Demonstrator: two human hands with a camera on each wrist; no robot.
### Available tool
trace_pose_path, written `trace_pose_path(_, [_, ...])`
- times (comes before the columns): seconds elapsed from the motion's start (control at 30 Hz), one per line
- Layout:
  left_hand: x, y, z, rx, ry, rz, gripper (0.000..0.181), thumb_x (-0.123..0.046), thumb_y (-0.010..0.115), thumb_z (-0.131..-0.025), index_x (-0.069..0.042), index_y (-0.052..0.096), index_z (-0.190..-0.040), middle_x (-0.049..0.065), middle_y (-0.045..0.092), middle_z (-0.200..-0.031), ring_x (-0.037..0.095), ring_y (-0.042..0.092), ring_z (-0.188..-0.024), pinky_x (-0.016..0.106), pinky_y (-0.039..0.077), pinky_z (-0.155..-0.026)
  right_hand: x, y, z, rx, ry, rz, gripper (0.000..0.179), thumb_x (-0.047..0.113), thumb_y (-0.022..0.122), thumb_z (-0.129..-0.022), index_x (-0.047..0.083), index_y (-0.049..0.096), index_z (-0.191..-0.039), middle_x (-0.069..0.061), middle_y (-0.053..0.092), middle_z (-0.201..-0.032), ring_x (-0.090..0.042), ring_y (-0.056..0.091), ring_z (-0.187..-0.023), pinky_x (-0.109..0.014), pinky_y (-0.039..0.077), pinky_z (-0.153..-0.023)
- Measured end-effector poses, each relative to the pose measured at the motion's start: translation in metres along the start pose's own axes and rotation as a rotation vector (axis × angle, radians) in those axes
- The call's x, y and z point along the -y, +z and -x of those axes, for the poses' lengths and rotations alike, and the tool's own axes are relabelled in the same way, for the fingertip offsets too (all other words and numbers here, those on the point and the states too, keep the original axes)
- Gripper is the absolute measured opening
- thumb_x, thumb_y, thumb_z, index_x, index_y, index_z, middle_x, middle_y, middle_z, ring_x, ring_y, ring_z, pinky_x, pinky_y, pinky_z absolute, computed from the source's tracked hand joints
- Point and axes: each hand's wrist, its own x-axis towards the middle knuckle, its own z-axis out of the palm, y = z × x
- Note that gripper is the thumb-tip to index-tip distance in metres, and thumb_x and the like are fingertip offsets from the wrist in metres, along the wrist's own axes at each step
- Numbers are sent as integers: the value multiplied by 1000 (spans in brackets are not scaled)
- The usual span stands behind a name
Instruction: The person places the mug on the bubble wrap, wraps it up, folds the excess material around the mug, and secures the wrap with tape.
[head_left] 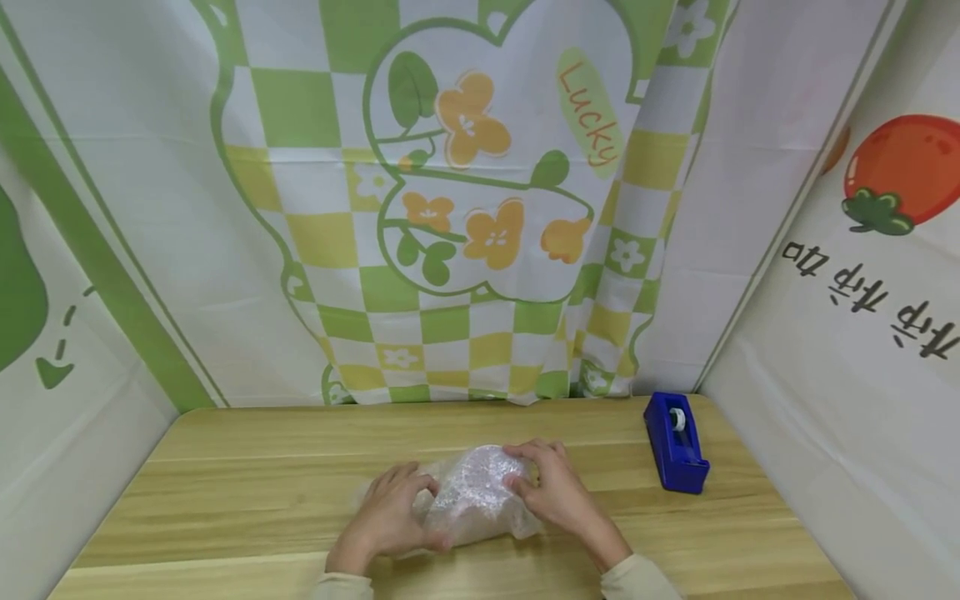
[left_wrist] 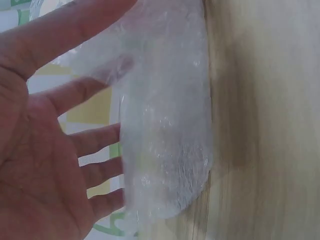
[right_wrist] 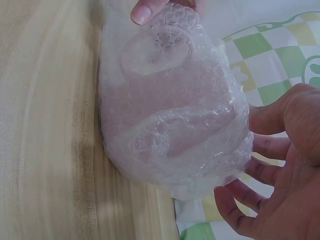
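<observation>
Bubble-wrapped bundle (head_left: 483,492) is at the near middle of the tabletop (head_left: 262,475); can't tell if it's fully resting or slightly raised. Long axis runs roughly left-right, squarely between the hands, so neither is nearer. Right hand (head_left: 561,493): grip curled round the right end. Left hand (head_left: 390,515): grip loose, fingers mostly straight, touching the left end, thumb on the near side. Blue tape dispenser (head_left: 677,450) stands apart, far right, closer to the right hand.
</observation>
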Motion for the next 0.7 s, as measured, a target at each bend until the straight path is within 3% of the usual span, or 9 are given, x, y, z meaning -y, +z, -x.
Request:
trace_pose_path(0.17, [5,-5,2,60,-37,57,55,-33,90,-71,-11,73,-118,34,36,-153,59,27,-140,76,12,-112,1,0,1,-2,3,-3,40,8,78,-86,0,69,-123,-10,68,-116,-25,50,-104,-47,46,-89])
trace_pose_path(0.43, [11,-6,7,104,-61,174,30,-20,78,-87,-7,73,-114,32,29,-157,58,15,-145,74,-1,-113,1,1,2,-2,-4,-1,39,8,77,-86,-1,68,-123,-11,68,-116,-27,51,-105,-49,47,-91])
trace_pose_path(0.57, [8,-7,7,84,-67,175,25,-20,74,-91,-8,73,-113,33,31,-156,60,17,-144,76,0,-112,2,1,2,6,-1,-14,39,9,77,-87,-1,68,-124,-11,67,-117,-27,51,-106,-51,47,-92])
trace_pose_path(0.7, [0,-5,4,15,-79,93,24,-21,76,-87,-12,74,-110,32,42,-149,60,28,-139,79,6,-109,2,1,2,4,4,-25,39,8,77,-87,-1,68,-124,-11,67,-116,-27,50,-106,-52,47,-93])
